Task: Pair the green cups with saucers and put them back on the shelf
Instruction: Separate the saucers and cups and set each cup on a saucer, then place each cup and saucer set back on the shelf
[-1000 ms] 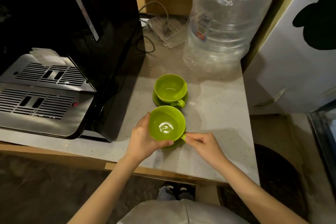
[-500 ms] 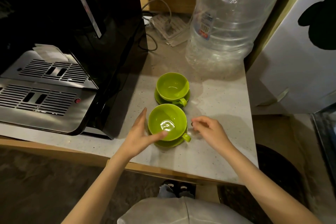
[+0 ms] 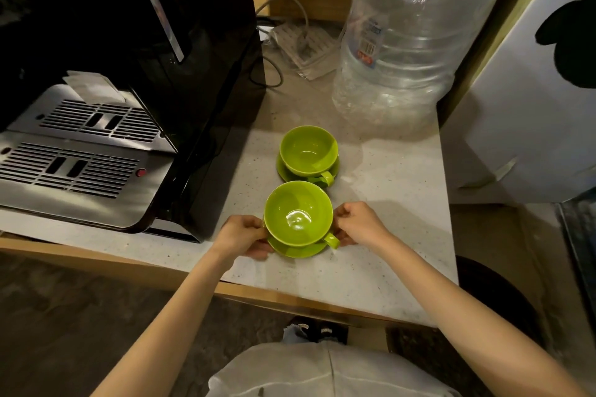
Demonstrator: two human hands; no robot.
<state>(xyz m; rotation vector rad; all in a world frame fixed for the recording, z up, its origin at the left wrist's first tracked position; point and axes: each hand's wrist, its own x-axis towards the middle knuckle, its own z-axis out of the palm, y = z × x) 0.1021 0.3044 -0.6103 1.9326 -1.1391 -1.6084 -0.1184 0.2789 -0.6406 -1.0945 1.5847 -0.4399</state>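
Two green cups sit on green saucers on the pale speckled counter [image 3: 387,209]. The near cup [image 3: 298,213] rests on the near saucer [image 3: 298,250], its handle pointing right and towards me. My left hand [image 3: 243,235] grips the near saucer's left rim, and my right hand [image 3: 358,224] grips its right rim beside the handle. Just behind stands the far cup [image 3: 308,150] on the far saucer [image 3: 285,172], untouched. Whether the near saucer is lifted off the counter I cannot tell.
A black coffee machine [image 3: 200,80] with a metal drip tray [image 3: 74,155] fills the left side. A large clear water bottle [image 3: 409,35] stands at the back right, with a power strip [image 3: 306,45] and cables behind. A white appliance [image 3: 529,113] borders the right.
My hands had let go of the near cup and spread apart half a second ago. Now both have closed on opposite edges of its saucer.
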